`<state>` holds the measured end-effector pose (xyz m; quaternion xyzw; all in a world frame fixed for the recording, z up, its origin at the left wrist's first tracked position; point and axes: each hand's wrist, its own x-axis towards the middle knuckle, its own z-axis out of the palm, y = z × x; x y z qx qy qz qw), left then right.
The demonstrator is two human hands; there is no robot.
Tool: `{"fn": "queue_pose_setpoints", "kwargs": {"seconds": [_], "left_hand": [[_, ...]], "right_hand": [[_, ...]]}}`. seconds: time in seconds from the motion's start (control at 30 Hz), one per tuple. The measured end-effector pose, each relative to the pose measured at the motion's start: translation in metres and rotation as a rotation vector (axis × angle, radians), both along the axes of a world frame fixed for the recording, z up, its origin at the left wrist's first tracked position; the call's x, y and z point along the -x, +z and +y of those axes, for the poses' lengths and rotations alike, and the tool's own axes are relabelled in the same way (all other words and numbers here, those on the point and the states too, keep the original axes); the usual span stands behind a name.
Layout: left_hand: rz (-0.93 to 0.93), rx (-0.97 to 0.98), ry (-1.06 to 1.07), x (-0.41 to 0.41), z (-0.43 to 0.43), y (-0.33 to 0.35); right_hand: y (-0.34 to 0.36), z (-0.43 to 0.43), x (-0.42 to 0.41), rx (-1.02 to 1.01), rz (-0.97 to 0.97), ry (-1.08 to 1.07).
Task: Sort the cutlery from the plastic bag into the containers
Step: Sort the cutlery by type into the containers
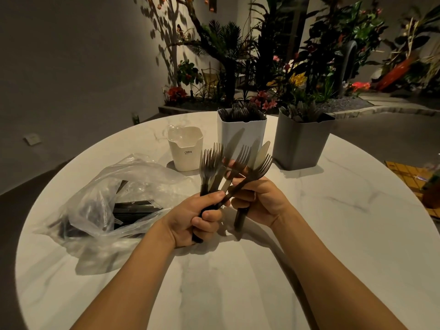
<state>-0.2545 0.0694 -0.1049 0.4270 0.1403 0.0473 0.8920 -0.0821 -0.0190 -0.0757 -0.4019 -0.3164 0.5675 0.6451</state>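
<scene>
Left hand (190, 217) fingers clenched round a bunch of black plastic forks + knives (212, 163), tines up. Right hand (262, 201) grasping a black fork (260, 166) that crosses the bunch, above mid table (333, 234). Plastic bag (107, 201) w/ more cutlery lies near the left edge. Cream container (185, 151), white container (240, 132) w/ forks and grey container (300, 144) stand by the far edge.

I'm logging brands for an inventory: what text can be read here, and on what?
"CRBW": printed on the front of the cream container.
Faint smaller line beneath it: too small to read.
Yellow mat at the right edge: any markings too blurred to read.
</scene>
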Motion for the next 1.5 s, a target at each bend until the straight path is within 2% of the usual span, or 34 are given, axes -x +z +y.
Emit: {"fn": "queue_pose_setpoints", "kwargs": {"seconds": [0.17,0.33,0.53,0.7,0.83,0.9,1.07,1.23,1.37,1.5], "left_hand": [[-0.016,0.018,-0.06,0.001,0.003,-0.002],[-0.034,-0.027,-0.087,0.002,0.002,-0.002],[-0.011,-0.063,0.043,-0.001,-0.001,0.002],[-0.047,-0.047,0.095,-0.001,0.001,0.0],[-0.05,-0.021,0.177,-0.005,0.0,0.0],[-0.045,-0.014,0.239,-0.007,0.0,0.001],[-0.03,-0.03,0.313,-0.009,-0.002,0.003],[-0.038,-0.043,0.358,-0.009,0.0,0.003],[-0.049,-0.052,0.388,-0.009,0.0,0.004],[-0.046,-0.077,0.427,-0.011,-0.001,0.005]], "right_hand": [[0.002,-0.001,-0.001,-0.047,-0.015,0.12],[-0.006,0.009,0.0,-0.079,-0.101,0.109],[-0.003,0.013,0.007,-0.072,-0.135,-0.124],[0.008,0.013,0.001,0.06,0.109,-0.431],[0.009,0.011,-0.011,0.033,0.194,-0.544],[0.008,0.011,-0.015,0.015,0.118,-0.546],[-0.001,0.016,-0.007,0.006,-0.271,-0.617],[-0.002,0.014,0.002,-0.15,-0.541,-0.694],[-0.007,0.017,0.003,-0.181,-0.64,-0.713],[-0.014,0.017,0.005,-0.117,-0.637,-0.708]]}}
